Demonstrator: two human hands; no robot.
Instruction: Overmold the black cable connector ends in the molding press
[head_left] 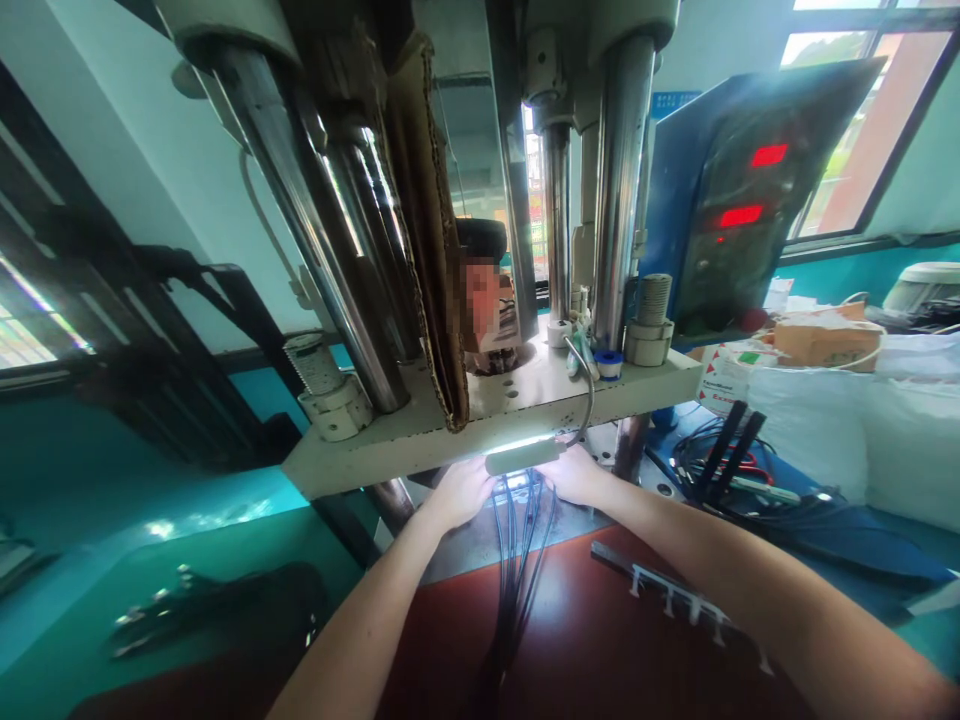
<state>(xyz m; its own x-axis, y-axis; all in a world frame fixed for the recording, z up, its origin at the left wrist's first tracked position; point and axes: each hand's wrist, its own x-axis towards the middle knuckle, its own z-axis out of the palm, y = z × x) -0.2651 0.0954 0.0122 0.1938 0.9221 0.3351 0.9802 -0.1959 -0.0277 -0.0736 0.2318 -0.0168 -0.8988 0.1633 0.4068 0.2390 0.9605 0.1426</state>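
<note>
My left hand (463,492) reaches under the upper plate of a press (420,450), at the left of several thin black cables (514,570). From the other side my right hand (579,476) reaches to the same brightly lit spot. Between the hands, a slim work lamp (521,457) on a bent metal neck (589,400) hides most of my fingers. The cables come out from the lit area beneath the lamp and hang toward me over a reddish-brown tabletop (585,640). What my fingertips touch is hidden.
A dark strip with pale moulded pieces (675,592) lies by my right forearm. Cardboard (431,240) stands upright between the steel columns, near a partly visible person (495,325). At right are a control box (750,200), coiled cables (705,450) and white sacks (810,430).
</note>
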